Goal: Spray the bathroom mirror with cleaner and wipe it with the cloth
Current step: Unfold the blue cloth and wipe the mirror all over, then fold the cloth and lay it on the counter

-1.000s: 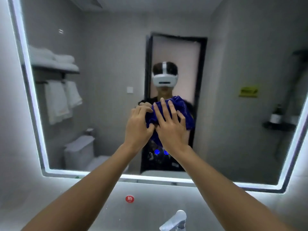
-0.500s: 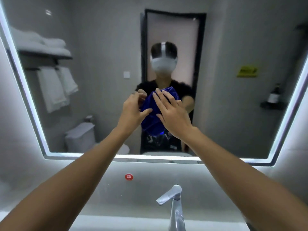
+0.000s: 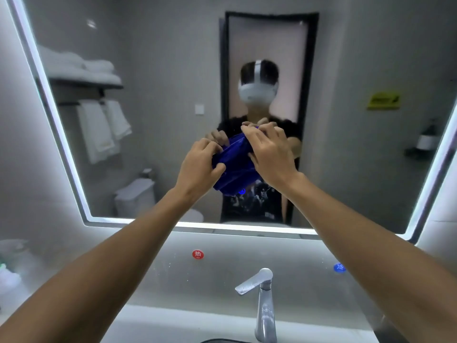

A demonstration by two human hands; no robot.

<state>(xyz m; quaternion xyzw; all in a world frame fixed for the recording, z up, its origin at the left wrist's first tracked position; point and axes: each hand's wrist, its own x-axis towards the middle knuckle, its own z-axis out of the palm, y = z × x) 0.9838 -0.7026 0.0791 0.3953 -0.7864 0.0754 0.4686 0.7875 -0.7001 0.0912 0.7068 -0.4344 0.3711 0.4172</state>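
Note:
A large wall mirror (image 3: 173,70) with a lit white border fills the upper view. A bunched blue cloth (image 3: 235,167) is held up in front of its lower middle. My left hand (image 3: 197,167) pinches the cloth's left side with curled fingers. My right hand (image 3: 269,157) grips its upper right part. Whether the cloth touches the glass I cannot tell. No spray bottle is visible. The mirror reflects a person in a white headset holding the cloth.
A chrome tap (image 3: 262,300) stands at the bottom centre over a white basin edge (image 3: 173,320). Red (image 3: 197,254) and blue (image 3: 339,267) round stickers sit on the wall under the mirror. Blurred items (image 3: 10,266) stand at the left.
Both hands pulled back from pressing the cloth flat on the glass and now bunch it between them. The view tilted down, showing more of the tap and basin.

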